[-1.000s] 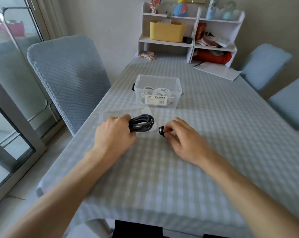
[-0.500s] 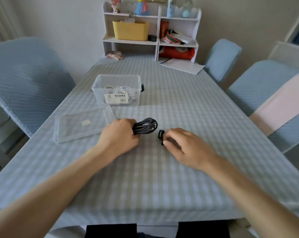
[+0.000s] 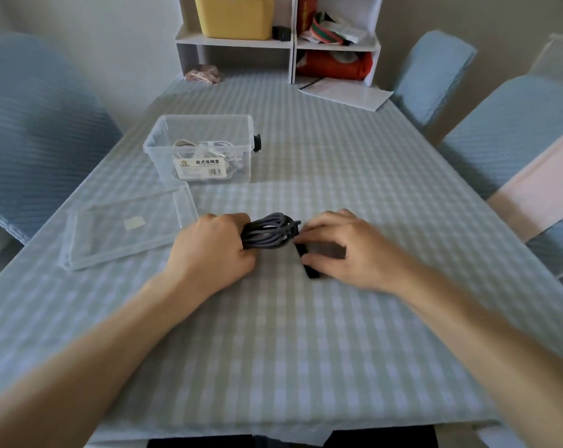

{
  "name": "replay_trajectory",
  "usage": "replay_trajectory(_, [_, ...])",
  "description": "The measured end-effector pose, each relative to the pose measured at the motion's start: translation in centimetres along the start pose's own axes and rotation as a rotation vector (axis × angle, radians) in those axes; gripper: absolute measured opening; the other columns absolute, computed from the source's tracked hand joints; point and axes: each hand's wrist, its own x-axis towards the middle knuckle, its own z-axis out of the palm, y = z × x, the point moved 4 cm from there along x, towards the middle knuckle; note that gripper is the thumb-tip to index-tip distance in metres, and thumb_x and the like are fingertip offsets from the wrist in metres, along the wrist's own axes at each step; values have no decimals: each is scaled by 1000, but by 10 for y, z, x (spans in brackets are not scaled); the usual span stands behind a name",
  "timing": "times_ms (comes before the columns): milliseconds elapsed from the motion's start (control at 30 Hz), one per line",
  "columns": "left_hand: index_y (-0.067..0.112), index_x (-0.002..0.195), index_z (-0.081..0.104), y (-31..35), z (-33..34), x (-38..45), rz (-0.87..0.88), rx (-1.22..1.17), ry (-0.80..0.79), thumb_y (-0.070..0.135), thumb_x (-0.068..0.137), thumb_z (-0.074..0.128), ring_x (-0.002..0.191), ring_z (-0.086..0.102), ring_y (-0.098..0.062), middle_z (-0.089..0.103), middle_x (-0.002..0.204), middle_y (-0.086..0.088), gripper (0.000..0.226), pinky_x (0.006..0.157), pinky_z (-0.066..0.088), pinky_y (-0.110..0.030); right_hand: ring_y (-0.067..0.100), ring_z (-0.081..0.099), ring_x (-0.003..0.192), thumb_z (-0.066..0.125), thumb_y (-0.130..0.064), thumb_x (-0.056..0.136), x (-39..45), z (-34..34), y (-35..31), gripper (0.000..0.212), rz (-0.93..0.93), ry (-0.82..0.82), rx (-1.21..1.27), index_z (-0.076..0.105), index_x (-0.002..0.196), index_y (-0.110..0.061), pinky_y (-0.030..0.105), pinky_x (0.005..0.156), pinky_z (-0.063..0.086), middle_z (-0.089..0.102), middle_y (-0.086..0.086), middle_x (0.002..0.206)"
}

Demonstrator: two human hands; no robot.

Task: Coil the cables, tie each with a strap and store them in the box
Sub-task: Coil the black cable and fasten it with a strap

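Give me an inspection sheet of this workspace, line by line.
Surface: table under a checked cloth.
Job's things: dark coiled cable; black strap lying flat; clear box, open, holding white cables; lid beside it.
Clutter: papers and a pink bundle at the far end.
Grips: left hand grips the coil; right hand pinches the strap.
Cables: coil not yet tied.
Surroundings: covered chairs, white shelf with a yellow bin.

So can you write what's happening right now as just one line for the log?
step: strapping | left hand: grips coiled dark grey cable | right hand: pinches black strap | clear plastic box: open, white cables inside
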Motion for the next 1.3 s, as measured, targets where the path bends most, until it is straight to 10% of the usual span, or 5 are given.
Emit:
replay_trajectory(367, [22,80,48,27,-6,-1,7,274,-142,25,79,54,69,48,-28,43,68,3,7,59,36,-31,4,32,118,56,-81,69,3,-5,10,77,48,-186,-53,50,137,-46,30,108,32,36,-26,121])
replay_trajectory(867, [17,72,35,84,5,21,145,764,-325,21,95,45,54,41,-14,43,71,3,26,47,31,-27,2,40,106,59,-67,78,-4,-6,5,63,-28,-96,-102,47,137,-47,22,95,32,49,-24,114])
replay_trajectory(1067, [15,112,32,70,3,19,174,378,-213,23,91,55,63,53,-19,48,75,5,32,49,31,-30,2,34,110,62,-67,78,-2,-6,5,62,-21,-102,-122,55,133,-42,21,95,25,46,-18,124])
replay_trajectory(1300, [19,95,31,65,6,2,134,99,-220,30,91,54,65,51,-14,47,83,6,26,49,29,-27,7,40,116,41,-73,75,-6,-6,6,73,-51,-104,-155,55,136,-35,24,99,29,48,-15,125])
